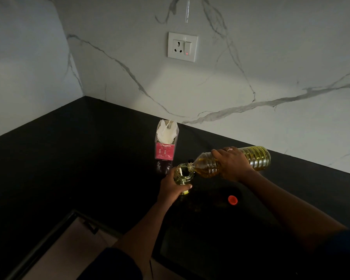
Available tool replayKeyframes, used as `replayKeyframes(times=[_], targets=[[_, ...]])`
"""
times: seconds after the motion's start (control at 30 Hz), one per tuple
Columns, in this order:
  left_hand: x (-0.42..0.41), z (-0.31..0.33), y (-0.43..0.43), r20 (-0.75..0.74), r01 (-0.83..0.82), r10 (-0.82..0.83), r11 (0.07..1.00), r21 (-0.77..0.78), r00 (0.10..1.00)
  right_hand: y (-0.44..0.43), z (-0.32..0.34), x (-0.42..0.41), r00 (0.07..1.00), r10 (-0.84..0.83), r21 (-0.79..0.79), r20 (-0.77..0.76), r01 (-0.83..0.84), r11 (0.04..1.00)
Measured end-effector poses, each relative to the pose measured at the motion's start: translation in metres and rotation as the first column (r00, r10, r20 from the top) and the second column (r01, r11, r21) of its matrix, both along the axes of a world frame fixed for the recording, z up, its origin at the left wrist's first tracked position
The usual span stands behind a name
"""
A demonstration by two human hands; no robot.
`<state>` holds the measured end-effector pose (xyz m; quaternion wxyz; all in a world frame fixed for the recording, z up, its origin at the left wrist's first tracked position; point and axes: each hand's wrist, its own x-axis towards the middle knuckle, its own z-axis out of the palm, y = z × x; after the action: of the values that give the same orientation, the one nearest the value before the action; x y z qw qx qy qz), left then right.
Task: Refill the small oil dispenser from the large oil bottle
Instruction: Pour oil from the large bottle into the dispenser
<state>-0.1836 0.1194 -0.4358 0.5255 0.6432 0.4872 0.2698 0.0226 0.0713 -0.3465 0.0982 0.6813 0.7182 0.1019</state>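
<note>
My right hand (233, 164) grips the large clear oil bottle (257, 157) around its middle. The bottle lies tipped almost flat, yellow oil inside, its open neck touching the rim of the small glass oil dispenser (181, 174). My left hand (173, 187) wraps around the dispenser's lower body and holds it upright on the black counter. The dispenser's mouth is open and yellowish oil shows inside it. The bottle's red cap (232, 199) lies on the counter to the right of the dispenser, near my right forearm.
A pink tissue pack (165, 145) with white tissue sticking out stands just behind the dispenser. The black counter (89, 158) runs into a corner of white marble walls. A wall socket (182, 46) sits above. A counter edge and drawer handle (91, 227) lie at lower left.
</note>
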Motion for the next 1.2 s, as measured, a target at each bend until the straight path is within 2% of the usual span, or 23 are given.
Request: replayKeyframes(times=[1.2], targets=[[-0.0004,0.0011,0.001,-0.026,0.006,-0.006,1.0,-0.013,1.0,-0.0004,0.0052,-0.003,0.998,0.002,-0.01,0.062,-0.002,1.0]])
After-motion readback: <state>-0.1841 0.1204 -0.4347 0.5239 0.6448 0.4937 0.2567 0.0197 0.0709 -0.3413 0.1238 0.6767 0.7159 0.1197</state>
